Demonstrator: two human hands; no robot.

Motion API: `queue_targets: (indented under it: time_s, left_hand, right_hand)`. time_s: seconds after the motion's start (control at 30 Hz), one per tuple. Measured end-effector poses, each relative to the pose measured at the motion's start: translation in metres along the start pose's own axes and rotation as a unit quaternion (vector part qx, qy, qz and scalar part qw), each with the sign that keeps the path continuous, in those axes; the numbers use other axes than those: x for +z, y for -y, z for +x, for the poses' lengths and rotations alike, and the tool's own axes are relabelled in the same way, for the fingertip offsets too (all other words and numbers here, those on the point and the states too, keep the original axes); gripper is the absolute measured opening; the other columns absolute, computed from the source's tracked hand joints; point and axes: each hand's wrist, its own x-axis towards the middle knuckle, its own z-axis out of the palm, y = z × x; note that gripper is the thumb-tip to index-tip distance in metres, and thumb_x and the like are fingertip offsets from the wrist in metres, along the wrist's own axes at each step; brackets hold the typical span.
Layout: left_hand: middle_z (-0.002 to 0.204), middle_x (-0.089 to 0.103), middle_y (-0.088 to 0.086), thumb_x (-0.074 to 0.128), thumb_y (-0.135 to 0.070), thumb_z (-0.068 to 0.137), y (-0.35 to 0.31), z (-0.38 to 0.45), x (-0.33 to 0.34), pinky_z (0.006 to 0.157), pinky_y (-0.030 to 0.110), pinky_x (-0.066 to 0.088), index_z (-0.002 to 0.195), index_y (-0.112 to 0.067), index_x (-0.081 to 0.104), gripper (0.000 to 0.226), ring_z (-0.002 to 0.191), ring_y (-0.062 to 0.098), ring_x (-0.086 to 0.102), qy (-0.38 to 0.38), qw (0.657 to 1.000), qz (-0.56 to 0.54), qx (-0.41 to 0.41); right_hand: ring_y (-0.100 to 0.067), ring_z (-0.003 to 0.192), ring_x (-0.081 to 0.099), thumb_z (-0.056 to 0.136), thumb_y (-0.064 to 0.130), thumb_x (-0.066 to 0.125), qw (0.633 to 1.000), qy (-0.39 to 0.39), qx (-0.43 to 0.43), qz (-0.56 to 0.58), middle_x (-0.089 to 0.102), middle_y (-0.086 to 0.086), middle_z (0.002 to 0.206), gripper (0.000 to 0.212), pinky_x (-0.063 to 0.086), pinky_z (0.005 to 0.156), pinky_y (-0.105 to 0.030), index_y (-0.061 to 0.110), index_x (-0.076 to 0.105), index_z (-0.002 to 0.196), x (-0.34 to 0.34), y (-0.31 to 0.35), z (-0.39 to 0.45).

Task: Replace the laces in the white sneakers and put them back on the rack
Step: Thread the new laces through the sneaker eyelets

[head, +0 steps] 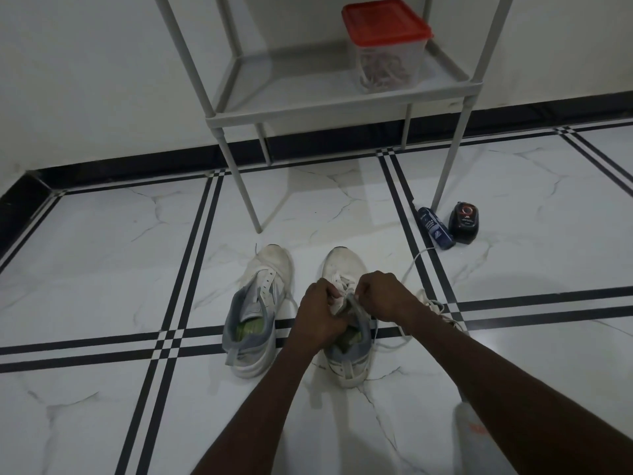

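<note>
Two white sneakers stand side by side on the tiled floor, toes pointing away from me. The left sneaker point(260, 310) has no lace, and its tongue is pulled up. Over the right sneaker point(344, 272) both my hands work at the eyelets. My left hand point(320, 311) grips the shoe's upper beside the tongue. My right hand point(383, 296) pinches a white lace point(416, 260) that trails off to the right across the floor. More lace lies in loose loops under my right forearm.
A grey metal rack point(308, 111) stands just behind the shoes, its low shelf holding a clear tub with a red lid point(385, 46). A blue bottle point(435, 228) and a black polish container point(463, 222) sit by the rack's right front leg.
</note>
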Motion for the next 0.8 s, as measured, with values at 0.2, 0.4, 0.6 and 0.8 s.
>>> queue_targets:
  time_s: [0.2,0.4,0.6,0.8]
  left_hand:
    - [0.096,0.062,0.007,0.067,-0.041,0.089,-0.003,-0.001,0.005,0.071,0.035,0.045,0.112,-0.012,0.052,0.040,0.088,0.024,0.060,-0.049,0.992,0.115,0.005]
    - [0.090,0.068,0.010,0.062,-0.029,0.093,0.001,0.002,0.007,0.078,0.043,0.055,0.112,-0.010,0.054,0.028,0.087,0.029,0.066,-0.061,0.994,0.090,-0.015]
    - [0.107,0.063,0.001,0.072,-0.040,0.083,0.001,0.003,-0.002,0.082,0.041,0.055,0.121,-0.019,0.056,0.046,0.096,0.021,0.063,-0.035,0.996,0.079,-0.008]
    - [0.107,0.055,-0.011,0.084,-0.029,0.079,-0.025,0.021,-0.018,0.093,0.026,0.044,0.115,-0.027,0.066,0.040,0.105,0.009,0.054,0.017,0.997,-0.016,0.075]
  right_hand:
    - [-0.028,0.090,0.067,0.092,0.018,0.054,0.999,-0.027,-0.018,0.002,0.072,-0.011,0.096,0.021,0.054,0.080,-0.036,0.005,0.070,0.094,0.005,0.000,-0.005]
    - [-0.030,0.096,0.065,0.095,0.021,0.050,0.998,-0.033,-0.010,-0.043,0.069,-0.013,0.102,0.021,0.049,0.078,-0.034,0.007,0.065,0.099,0.013,0.005,-0.004]
    - [-0.025,0.088,0.069,0.092,0.022,0.058,0.999,0.004,0.022,0.047,0.070,-0.007,0.089,0.012,0.054,0.074,-0.029,0.012,0.066,0.092,0.000,-0.003,-0.010]
    - [-0.008,0.048,0.054,0.094,0.024,0.065,0.932,0.025,0.067,0.356,0.065,-0.005,0.066,0.017,0.045,0.048,-0.022,0.008,0.063,0.095,-0.043,0.001,-0.018]
